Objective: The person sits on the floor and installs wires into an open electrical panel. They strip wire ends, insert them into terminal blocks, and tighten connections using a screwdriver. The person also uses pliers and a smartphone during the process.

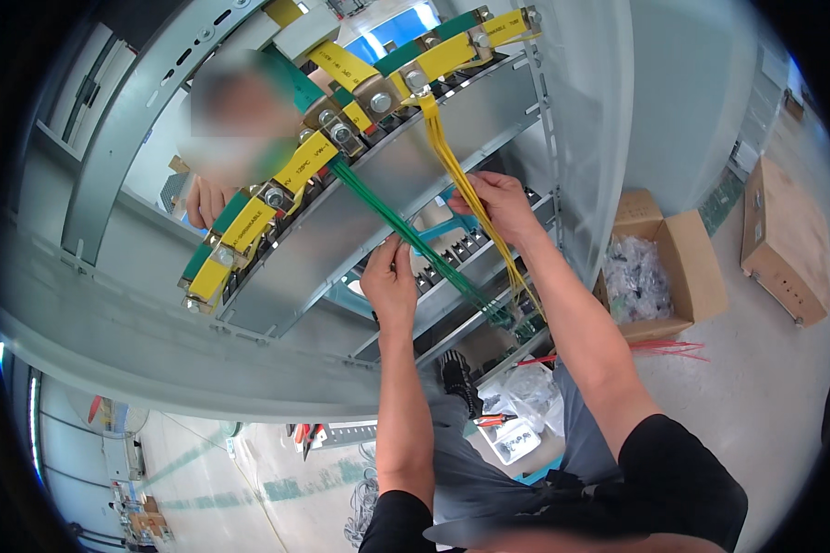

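My left hand (392,284) is closed, its thumb and fingertips together at the edge of a bundle of thin green wires (424,247). Whether it grips one of them is too small to make out. My right hand (500,205) closes around a bundle of yellow wires (452,164) partway down its length. Both bundles hang from bolted busbars (295,170) sleeved in yellow and green, and slant down to the right toward the lower part of a grey metal cabinet. Their lower ends sit among small parts near my knees.
Another person's hand (207,198) rests behind the busbars at left. An open cardboard box (687,276) with plastic-wrapped parts stands at right, beside red wires (669,348). A white tray (509,438) lies between my legs. The cabinet frame (240,364) curves across in front of me.
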Action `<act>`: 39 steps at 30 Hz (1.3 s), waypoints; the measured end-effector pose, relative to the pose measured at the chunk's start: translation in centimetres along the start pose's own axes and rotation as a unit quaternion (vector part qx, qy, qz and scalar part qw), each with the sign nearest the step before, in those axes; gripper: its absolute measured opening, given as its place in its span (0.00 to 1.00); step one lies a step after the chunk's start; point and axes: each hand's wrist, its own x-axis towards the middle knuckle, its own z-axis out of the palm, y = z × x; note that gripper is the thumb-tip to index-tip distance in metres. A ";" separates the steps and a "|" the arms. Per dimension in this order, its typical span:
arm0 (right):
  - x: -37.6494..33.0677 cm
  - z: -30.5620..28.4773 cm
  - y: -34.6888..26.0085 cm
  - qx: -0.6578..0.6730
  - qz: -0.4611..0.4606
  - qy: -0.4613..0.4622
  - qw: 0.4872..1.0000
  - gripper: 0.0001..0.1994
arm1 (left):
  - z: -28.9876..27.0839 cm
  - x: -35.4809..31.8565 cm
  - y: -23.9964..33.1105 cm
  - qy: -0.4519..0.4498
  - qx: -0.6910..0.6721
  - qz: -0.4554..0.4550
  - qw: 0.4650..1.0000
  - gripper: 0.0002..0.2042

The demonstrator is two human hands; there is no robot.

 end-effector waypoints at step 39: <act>0.7 -0.1 -0.9 -0.059 0.017 0.017 0.998 0.13 | -0.3 0.0 0.9 0.047 0.112 0.044 0.992 0.08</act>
